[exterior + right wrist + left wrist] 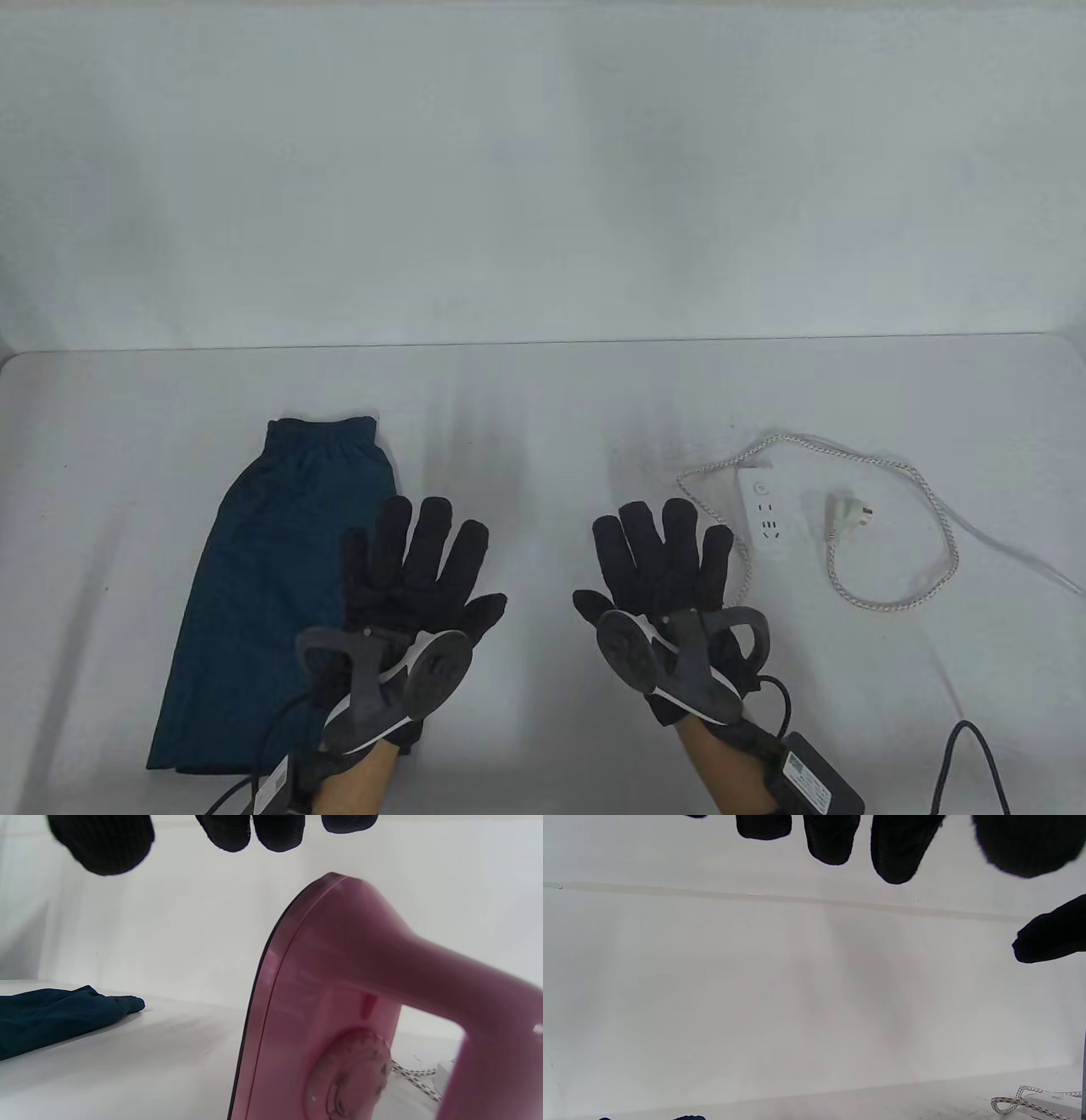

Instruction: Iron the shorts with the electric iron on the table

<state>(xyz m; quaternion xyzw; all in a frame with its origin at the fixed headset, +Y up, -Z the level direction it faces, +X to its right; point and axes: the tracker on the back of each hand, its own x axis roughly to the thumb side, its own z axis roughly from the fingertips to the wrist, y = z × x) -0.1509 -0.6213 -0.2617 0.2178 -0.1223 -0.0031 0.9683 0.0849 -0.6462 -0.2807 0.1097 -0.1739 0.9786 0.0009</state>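
Dark teal shorts lie folded lengthwise on the white table at the left, waistband toward the back. They also show in the right wrist view. My left hand is open with fingers spread, partly over the shorts' right edge, holding nothing. My right hand is open with fingers spread, holding nothing. A pink electric iron stands upright just below the right hand's fingers. In the table view the iron is hidden under that hand.
A white power strip lies right of my right hand, with a white plug unplugged beside it and a braided cord looped around them. A black cable curls at the table's front right. A white wall rises behind the table.
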